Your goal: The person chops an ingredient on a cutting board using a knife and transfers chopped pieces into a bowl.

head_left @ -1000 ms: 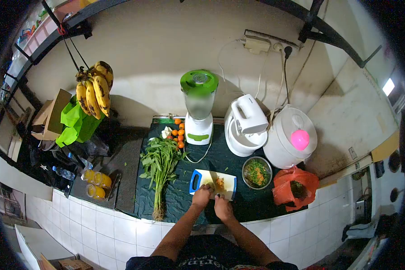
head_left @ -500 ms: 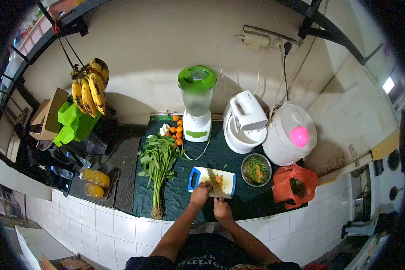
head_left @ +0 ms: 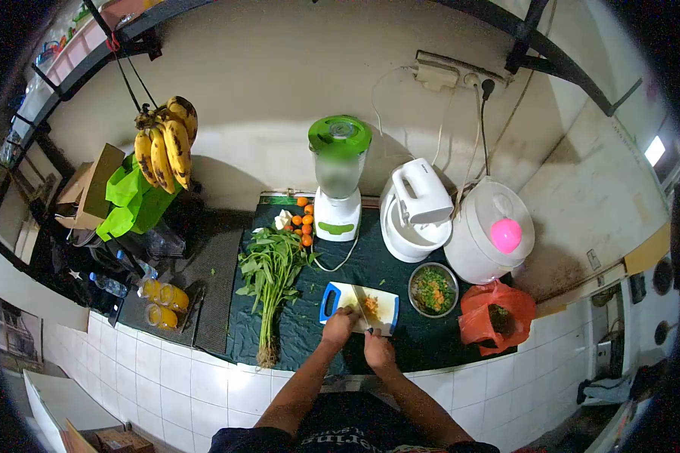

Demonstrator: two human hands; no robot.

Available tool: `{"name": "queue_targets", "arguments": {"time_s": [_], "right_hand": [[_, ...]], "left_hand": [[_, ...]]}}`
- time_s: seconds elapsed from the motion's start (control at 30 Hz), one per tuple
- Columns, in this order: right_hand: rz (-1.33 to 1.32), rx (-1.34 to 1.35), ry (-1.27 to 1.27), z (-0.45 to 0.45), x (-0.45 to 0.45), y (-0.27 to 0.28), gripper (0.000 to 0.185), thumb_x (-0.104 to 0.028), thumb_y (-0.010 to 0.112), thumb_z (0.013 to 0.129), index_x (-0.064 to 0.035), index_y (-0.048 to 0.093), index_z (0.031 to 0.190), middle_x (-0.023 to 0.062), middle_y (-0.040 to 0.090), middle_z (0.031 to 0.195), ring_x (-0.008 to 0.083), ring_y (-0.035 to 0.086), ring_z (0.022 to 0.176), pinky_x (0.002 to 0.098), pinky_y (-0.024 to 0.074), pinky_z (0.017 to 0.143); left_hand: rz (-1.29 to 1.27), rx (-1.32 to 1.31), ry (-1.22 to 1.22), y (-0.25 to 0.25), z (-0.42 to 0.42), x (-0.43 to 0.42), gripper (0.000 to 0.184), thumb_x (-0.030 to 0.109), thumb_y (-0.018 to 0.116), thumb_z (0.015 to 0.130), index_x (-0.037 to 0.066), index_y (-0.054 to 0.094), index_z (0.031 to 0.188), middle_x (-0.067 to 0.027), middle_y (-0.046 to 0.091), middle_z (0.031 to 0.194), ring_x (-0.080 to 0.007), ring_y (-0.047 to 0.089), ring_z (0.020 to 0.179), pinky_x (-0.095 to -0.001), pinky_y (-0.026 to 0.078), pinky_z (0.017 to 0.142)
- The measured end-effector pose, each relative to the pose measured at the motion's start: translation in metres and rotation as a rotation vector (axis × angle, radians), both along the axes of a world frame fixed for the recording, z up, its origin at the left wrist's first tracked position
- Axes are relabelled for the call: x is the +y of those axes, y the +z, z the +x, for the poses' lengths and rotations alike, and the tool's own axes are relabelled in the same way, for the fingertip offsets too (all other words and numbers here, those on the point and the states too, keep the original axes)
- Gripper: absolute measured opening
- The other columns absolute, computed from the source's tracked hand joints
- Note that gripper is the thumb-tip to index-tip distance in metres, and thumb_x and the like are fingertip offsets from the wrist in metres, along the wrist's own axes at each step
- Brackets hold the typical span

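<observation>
A white cutting board [head_left: 389, 302] with blue ends lies in front of me, bearing a small heap of finely chopped orange bits [head_left: 371, 306]. My right hand [head_left: 378, 349] is closed round the dark handle of a knife [head_left: 363, 308], whose blade points away from me across the board, just left of the heap. Over the board's lower left part, my left hand [head_left: 340, 325] has its fingers curled down beside the blade; what lies beneath them is hidden. To the right stands a metal bowl [head_left: 433, 290] of chopped greens and orange bits.
Leafy greens [head_left: 269, 275] with roots lie left of the board, near small orange fruits [head_left: 307, 220]. A blender [head_left: 337, 208], a stand mixer [head_left: 415, 215] and a white tub [head_left: 479, 241] line the back. A red plastic bag [head_left: 477, 315] sits right; bananas [head_left: 166, 151] hang left.
The whole view has shifted slightly, so everything on the counter appears a little further right. Both hands and the knife keep nearly the same place on the board.
</observation>
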State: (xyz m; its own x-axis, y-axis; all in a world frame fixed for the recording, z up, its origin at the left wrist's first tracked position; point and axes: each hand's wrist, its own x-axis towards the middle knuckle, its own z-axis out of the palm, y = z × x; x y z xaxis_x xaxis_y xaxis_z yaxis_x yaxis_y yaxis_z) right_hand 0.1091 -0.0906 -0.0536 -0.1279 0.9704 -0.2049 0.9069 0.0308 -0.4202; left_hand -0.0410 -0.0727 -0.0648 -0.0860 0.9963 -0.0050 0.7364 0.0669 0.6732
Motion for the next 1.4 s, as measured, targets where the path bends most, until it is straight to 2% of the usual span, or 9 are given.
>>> {"name": "queue_targets", "arguments": {"time_s": [0.1, 0.17, 0.5, 0.67, 0.77, 0.87, 0.97, 1.17, 1.4], "right_hand": [[0.209, 0.070, 0.139, 0.004, 0.003, 0.006, 0.040, -0.036, 0.045, 0.100, 0.0027, 0.054, 0.097, 0.0298, 0.065, 0.077, 0.0463, 0.066, 0.071, 0.0545, 0.0538, 0.063], [-0.050, 0.022, 0.052, -0.002, 0.000, 0.022, 0.042, -0.036, 0.044, 0.101, 0.0044, 0.054, 0.097, 0.0307, 0.064, 0.077, 0.0473, 0.065, 0.074, 0.0547, 0.0536, 0.066], [-0.001, 0.000, 0.061, 0.007, -0.014, -0.007, 0.040, -0.034, 0.047, 0.101, 0.0044, 0.054, 0.093, 0.0287, 0.064, 0.076, 0.0464, 0.065, 0.073, 0.0506, 0.0538, 0.060], [0.378, -0.088, 0.356, 0.032, -0.038, -0.012, 0.034, -0.028, 0.053, 0.099, 0.0035, 0.056, 0.086, 0.0216, 0.059, 0.063, 0.0402, 0.064, 0.057, 0.0424, 0.0522, 0.050], [0.181, -0.034, 0.070, 0.021, -0.029, -0.026, 0.034, -0.027, 0.053, 0.099, 0.0043, 0.056, 0.086, 0.0252, 0.062, 0.067, 0.0433, 0.062, 0.054, 0.0452, 0.0522, 0.051], [0.027, 0.029, 0.040, 0.010, -0.008, -0.007, 0.038, -0.030, 0.049, 0.100, 0.0063, 0.056, 0.091, 0.0302, 0.063, 0.074, 0.0471, 0.063, 0.064, 0.0500, 0.0532, 0.058], [0.027, 0.001, 0.049, 0.003, -0.003, 0.000, 0.042, -0.039, 0.046, 0.100, 0.0008, 0.057, 0.097, 0.0267, 0.065, 0.074, 0.0444, 0.066, 0.068, 0.0526, 0.0543, 0.059], [-0.026, 0.058, 0.058, -0.007, -0.004, 0.014, 0.045, -0.036, 0.043, 0.102, 0.0063, 0.057, 0.095, 0.0316, 0.064, 0.078, 0.0490, 0.065, 0.078, 0.0551, 0.0526, 0.070], [0.107, 0.015, 0.154, 0.012, -0.023, -0.011, 0.038, -0.033, 0.050, 0.100, 0.0028, 0.055, 0.088, 0.0260, 0.064, 0.069, 0.0437, 0.066, 0.065, 0.0495, 0.0537, 0.056]], "left_hand": [[0.039, 0.112, -0.108, -0.020, -0.004, 0.004, 0.025, 0.010, 0.056, 0.081, 0.009, 0.071, 0.101, -0.0115, 0.064, 0.098, -0.0331, 0.062, 0.097, -0.0417, 0.055, 0.080], [0.037, 0.092, -0.093, -0.021, -0.003, 0.005, 0.024, 0.010, 0.056, 0.081, 0.009, 0.071, 0.099, -0.0118, 0.064, 0.098, -0.0332, 0.062, 0.097, -0.0418, 0.055, 0.081], [0.017, 0.052, -0.068, -0.011, -0.002, 0.004, 0.021, 0.012, 0.056, 0.083, 0.008, 0.071, 0.097, -0.0135, 0.066, 0.100, -0.0346, 0.062, 0.096, -0.0430, 0.054, 0.081], [0.041, -0.005, -0.062, -0.015, -0.006, 0.005, 0.020, 0.014, 0.055, 0.087, 0.007, 0.070, 0.096, -0.0142, 0.066, 0.099, -0.0362, 0.063, 0.094, -0.0449, 0.053, 0.079], [0.062, -0.018, -0.072, -0.016, -0.008, 0.004, 0.019, 0.016, 0.056, 0.088, 0.006, 0.070, 0.096, -0.0144, 0.066, 0.099, -0.0368, 0.062, 0.094, -0.0456, 0.053, 0.079], [0.106, -0.029, -0.066, -0.027, -0.008, 0.002, 0.018, 0.016, 0.058, 0.088, 0.006, 0.070, 0.096, -0.0142, 0.066, 0.101, -0.0366, 0.062, 0.095, -0.0453, 0.053, 0.080], [0.104, -0.035, -0.064, -0.029, -0.009, 0.003, 0.018, 0.015, 0.058, 0.086, 0.007, 0.071, 0.097, -0.0136, 0.066, 0.102, -0.0356, 0.062, 0.096, -0.0442, 0.054, 0.080], [0.076, -0.019, -0.056, -0.034, -0.007, 0.005, 0.018, 0.012, 0.058, 0.084, 0.009, 0.071, 0.097, -0.0123, 0.066, 0.102, -0.0337, 0.063, 0.096, -0.0431, 0.055, 0.079], [0.028, -0.066, 0.007, -0.011, -0.005, 0.004, 0.018, 0.015, 0.060, 0.084, 0.009, 0.072, 0.097, -0.0134, 0.066, 0.097, -0.0348, 0.064, 0.092, -0.0448, 0.054, 0.078]]}}
